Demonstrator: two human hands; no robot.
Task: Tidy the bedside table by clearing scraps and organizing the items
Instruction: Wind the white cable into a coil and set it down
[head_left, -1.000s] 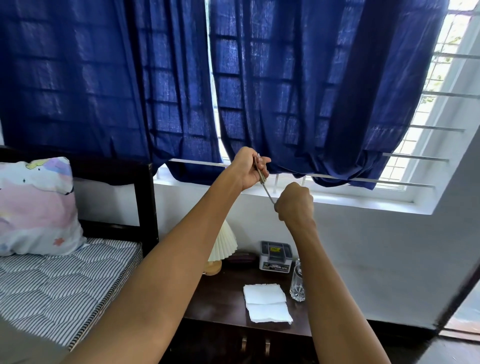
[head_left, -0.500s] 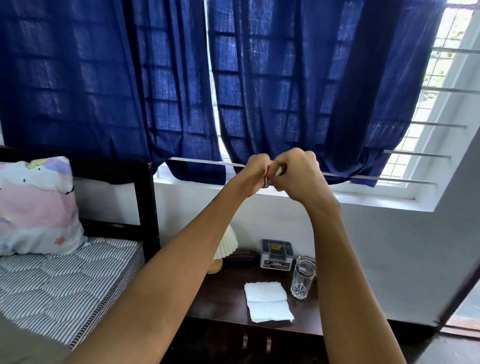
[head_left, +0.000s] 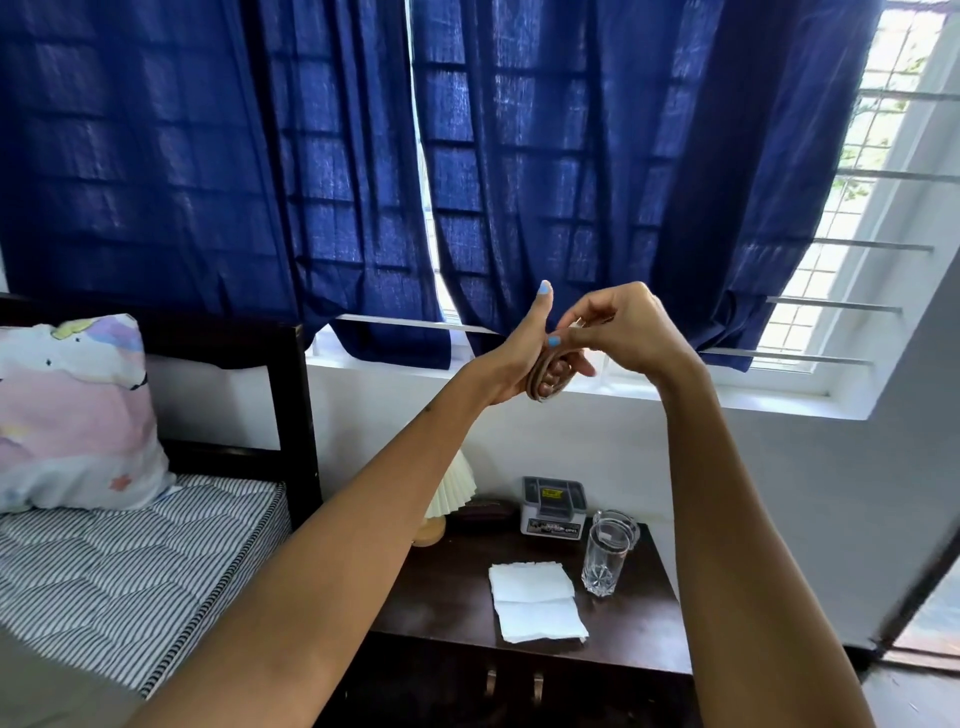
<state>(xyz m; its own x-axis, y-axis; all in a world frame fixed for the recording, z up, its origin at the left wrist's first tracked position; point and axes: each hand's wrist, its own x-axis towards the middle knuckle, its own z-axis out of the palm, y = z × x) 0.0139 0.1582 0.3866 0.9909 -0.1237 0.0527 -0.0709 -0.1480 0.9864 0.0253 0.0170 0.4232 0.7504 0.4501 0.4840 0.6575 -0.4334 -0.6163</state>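
- Both hands work one thing in mid-air: the left hand has a thin brownish cord coiled around its fingers, thumb raised, and the right hand pinches the cord's upper end just above the loop.
- What the cord is exactly, I cannot tell.
- Well below the hands lies the bedside table, with folded white tissue, a glass, a small grey box and a pleated lamp.
- Setting the coil down means lowering straight toward the bare wood left of the tissue; the left hand is nearer.

One head-worn wide-angle view faces forward toward the curtained window, the raised hands close in, the surface apparently lower, beyond.
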